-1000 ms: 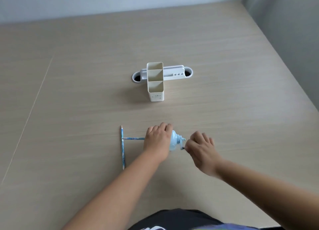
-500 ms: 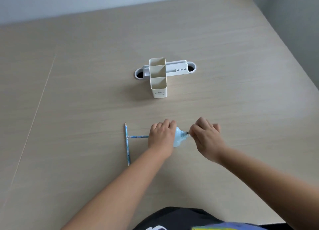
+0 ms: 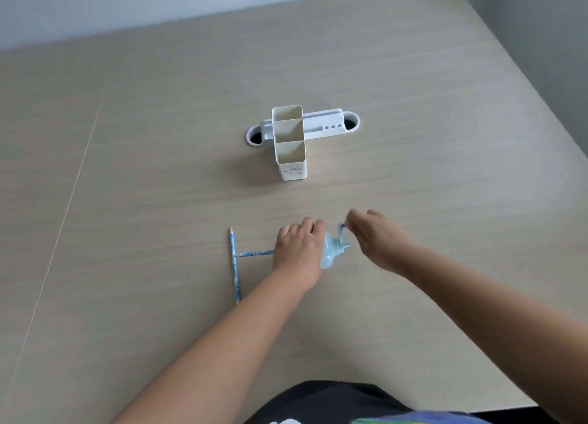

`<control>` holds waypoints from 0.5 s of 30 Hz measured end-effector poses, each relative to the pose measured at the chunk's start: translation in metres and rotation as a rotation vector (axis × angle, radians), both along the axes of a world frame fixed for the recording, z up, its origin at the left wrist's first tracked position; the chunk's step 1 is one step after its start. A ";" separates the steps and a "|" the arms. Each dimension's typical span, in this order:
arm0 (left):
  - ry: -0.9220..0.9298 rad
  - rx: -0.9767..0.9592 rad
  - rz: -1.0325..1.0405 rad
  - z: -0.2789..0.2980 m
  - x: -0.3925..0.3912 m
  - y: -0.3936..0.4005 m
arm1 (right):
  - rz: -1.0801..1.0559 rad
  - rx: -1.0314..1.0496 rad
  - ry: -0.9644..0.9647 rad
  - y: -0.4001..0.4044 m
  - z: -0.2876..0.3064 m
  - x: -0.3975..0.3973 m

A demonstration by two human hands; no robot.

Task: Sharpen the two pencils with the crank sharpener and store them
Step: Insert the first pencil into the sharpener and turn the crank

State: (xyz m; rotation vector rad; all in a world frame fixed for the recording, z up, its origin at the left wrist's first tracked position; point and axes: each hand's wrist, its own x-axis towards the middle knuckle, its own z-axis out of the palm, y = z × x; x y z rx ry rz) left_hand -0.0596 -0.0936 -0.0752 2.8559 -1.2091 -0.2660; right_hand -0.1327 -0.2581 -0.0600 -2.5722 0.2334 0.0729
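I take the crank sharpener (image 3: 331, 252) as my landmark. My left hand (image 3: 297, 252) is clamped over its body, pressing it to the bench (image 3: 159, 185), while my right hand (image 3: 377, 240) pinches the crank handle (image 3: 343, 231) between fingertips on the sharpener's right side. One pencil (image 3: 254, 253) sticks out of the sharpener's left, lying level, its far end touching the second pencil (image 3: 234, 264), which lies crosswise on the bench with its point away from me.

I judge the step in hand is cranking the first pencil. To do it well I keep the left grip heavy so the body does not twist or slide, turn the handle in even circles, and keep the pencil fed straight in; a skewed shaft could snap the lead. The loose pencil may get nudged where the two meet.

The white pen holder (image 3: 290, 142) stands well beyond the sharpener, upright, its compartments open. Open bench lies all around; the right edge is well off.
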 end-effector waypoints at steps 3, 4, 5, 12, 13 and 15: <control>0.037 -0.014 0.017 0.004 0.000 0.000 | -0.027 -0.171 0.169 0.003 -0.032 0.013; 0.036 -0.019 0.030 0.004 -0.001 0.001 | 0.005 -0.223 0.239 0.010 -0.039 0.002; 0.028 -0.022 0.040 0.004 -0.002 0.001 | 0.058 -0.275 0.287 0.017 -0.042 -0.014; 0.013 -0.011 0.021 0.002 0.000 0.001 | 0.096 -0.110 -0.096 0.001 0.005 -0.015; 0.023 -0.010 0.011 0.003 0.001 0.000 | 0.045 -0.103 -0.066 -0.001 0.000 -0.002; 0.034 -0.012 0.003 0.004 0.001 0.000 | -0.044 -0.149 0.043 0.000 -0.014 0.014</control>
